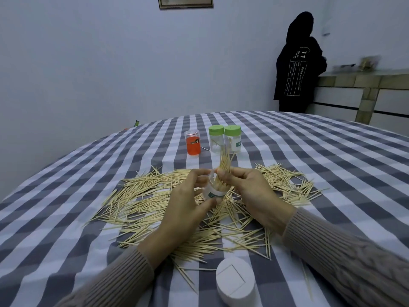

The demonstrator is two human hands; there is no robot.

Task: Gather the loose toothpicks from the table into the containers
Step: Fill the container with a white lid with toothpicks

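Hands [221,196] grip jar [213,191]; toothpicks [224,165] jut out.

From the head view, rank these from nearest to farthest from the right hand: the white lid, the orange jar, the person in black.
1. White lid: on the cloth near the camera, below and left of the right hand.
2. Orange jar: beyond the hands, to the left.
3. Person in black: standing far back, past the table's edge, on the right.

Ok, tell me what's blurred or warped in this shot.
Head view: wide-angle bend curves the checked table edge; the clutter on the far counter is smeared; both hands and the toothpick bundle stay fairly sharp; lighting is flat and cool.
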